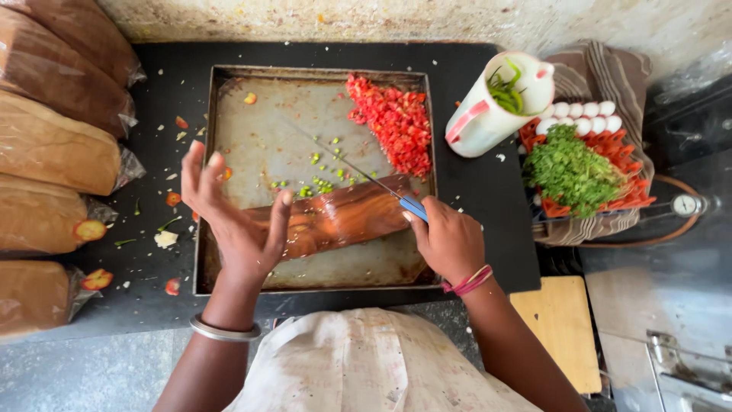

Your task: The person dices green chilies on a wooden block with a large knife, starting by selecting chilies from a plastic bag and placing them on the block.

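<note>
1. Head view: a knife (358,169) with a blue handle is clamped in the right hand (450,240), its thin blade laid flat across the metal tray (229,80) toward the chopped green chilli bits (316,185).
2. The left hand (236,221) is held open above a wooden board (335,217), fingers spread, nothing gripped.
3. The knife looks light, stiff and sharp, so it's best taken by the handle only, since wet blades get slippery.
4. Diced tomato (393,122) is piled in the tray's far corner.
</note>
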